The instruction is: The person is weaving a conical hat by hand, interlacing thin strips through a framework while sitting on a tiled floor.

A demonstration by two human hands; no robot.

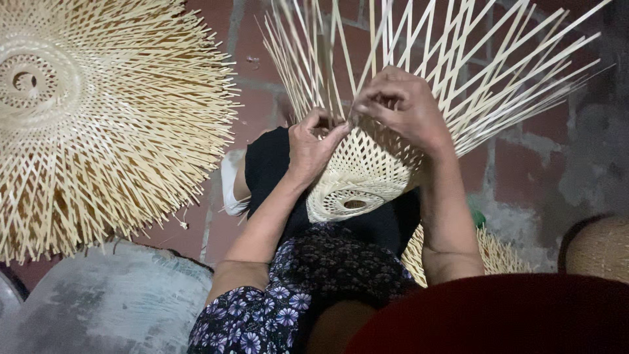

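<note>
Brick floor lay below; on my lap, my left hand point(313, 145) and right hand point(400, 105) pinched strips of the basket point(367, 174).

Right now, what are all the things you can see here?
Half-woven bamboo basket: one, pale straw, on the lap, loose strips fanning upward.
Finished woven bamboo piece: one, pale straw, lying at left on the floor.
Brick floor: reddish, underneath everything.
Grey sack: one, bottom left.
Woven pieces: partly hidden, right of the lap.
Round basket: one, tan, right edge.
Floral garment: dark with purple flowers, on the lap.
Left hand: pinching a strip at the weave.
Right hand: gripping strips just above.
</note>
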